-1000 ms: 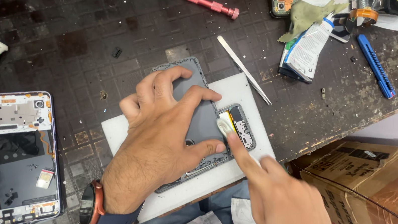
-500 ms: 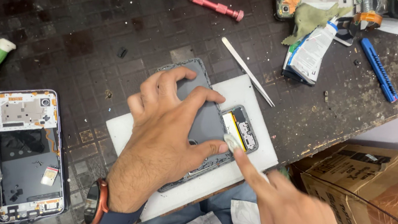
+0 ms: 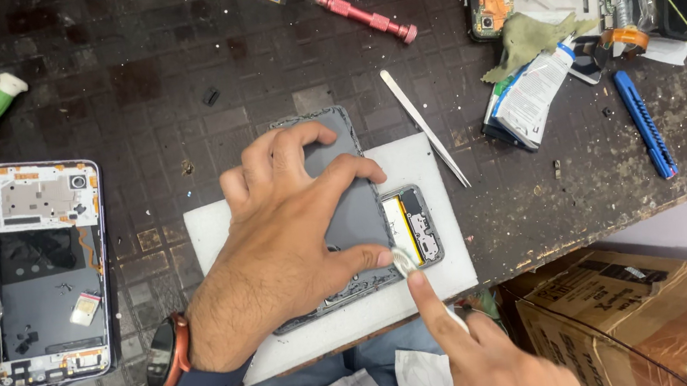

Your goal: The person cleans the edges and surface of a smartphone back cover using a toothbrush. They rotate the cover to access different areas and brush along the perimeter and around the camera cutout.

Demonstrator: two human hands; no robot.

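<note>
The left hand (image 3: 287, 235) lies spread, fingers wide, pressing flat on a grey phone (image 3: 354, 209) that rests on a white pad (image 3: 423, 166). The right hand (image 3: 485, 350) points one finger at the phone's lower right edge (what it pinches, if anything, is unclear). The dark, stained bench (image 3: 172, 74) holds tweezers (image 3: 424, 127) and an opened phone (image 3: 43, 269) at left.

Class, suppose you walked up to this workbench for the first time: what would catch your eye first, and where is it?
At the centre, the left hand presses flat on a grey phone lying on a white pad, while the right hand pokes a fingertip at its edge. At far left lies an opened phone with its insides bare. A red screwdriver lies at the top.
</note>
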